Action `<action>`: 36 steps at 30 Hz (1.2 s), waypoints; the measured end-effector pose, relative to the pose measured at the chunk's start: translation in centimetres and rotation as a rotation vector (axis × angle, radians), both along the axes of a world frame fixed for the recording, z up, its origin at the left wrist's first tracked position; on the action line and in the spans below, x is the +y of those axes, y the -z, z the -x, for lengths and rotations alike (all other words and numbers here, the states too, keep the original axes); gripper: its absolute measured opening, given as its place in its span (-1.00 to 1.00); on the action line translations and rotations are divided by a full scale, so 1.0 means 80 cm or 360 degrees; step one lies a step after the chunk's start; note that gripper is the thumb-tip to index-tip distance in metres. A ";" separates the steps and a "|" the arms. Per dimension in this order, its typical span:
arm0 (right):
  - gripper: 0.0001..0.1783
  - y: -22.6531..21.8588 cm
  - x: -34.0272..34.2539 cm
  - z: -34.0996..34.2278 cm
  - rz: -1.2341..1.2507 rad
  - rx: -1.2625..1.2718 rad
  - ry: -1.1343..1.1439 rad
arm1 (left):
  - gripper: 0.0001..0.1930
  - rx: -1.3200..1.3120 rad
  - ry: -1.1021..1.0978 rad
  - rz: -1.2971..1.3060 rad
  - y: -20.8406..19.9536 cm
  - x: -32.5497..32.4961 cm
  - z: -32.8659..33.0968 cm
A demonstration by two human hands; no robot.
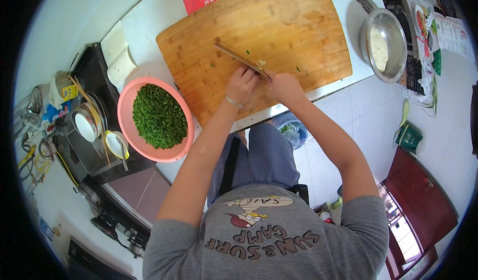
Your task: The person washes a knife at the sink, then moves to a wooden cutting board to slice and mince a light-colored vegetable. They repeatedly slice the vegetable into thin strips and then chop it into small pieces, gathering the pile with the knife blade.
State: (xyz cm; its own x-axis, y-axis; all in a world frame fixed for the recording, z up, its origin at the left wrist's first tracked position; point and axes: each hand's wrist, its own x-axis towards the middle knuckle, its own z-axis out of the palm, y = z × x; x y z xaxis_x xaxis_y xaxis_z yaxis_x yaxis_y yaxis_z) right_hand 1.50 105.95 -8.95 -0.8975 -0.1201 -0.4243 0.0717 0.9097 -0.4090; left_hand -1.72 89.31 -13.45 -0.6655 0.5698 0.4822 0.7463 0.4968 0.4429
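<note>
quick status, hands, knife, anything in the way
Right hand gripping knife. Left hand at the blade, grip unclear. Possibly in the way: pale scrap on board, beside blade.

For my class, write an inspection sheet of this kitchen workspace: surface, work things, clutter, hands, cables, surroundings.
Surface: wooden cutting board on a white table.
Work things: knife, small pale piece beside its blade; pink basin of chopped greens at left; metal bowl with pale contents at right.
Clutter: red packet at the board's far edge.
Hands: right hand grips the knife's handle; left hand at the blade, contact unclear.
Cables: yellow line at far left; cable or hose unclear.
Surroundings: bowls on a dark counter at left; bluish container below the table's near edge; dark red furniture at lower right.
</note>
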 end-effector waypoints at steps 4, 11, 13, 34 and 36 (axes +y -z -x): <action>-0.73 0.008 0.015 0.013 0.0382 0.0162 0.0168 | -0.79 -0.0014 -0.0013 -0.0004 -0.004 0.004 0.002; -0.70 -0.025 0.030 -0.016 0.0368 0.0110 0.0111 | -0.70 -0.0102 -0.0011 0.0034 -0.002 -0.003 0.000; -0.70 -0.025 0.033 -0.019 0.0310 0.0073 0.0105 | -0.70 -0.0101 -0.0006 0.0030 -0.001 -0.001 0.000; -0.66 -0.025 0.035 -0.013 0.0390 0.0160 0.0101 | -0.74 -0.0137 -0.0026 0.0012 0.002 -0.002 0.000; -0.66 -0.015 0.035 -0.021 0.0285 0.0160 0.0046 | -0.76 -0.0168 -0.0031 0.0034 -0.001 -0.001 -0.001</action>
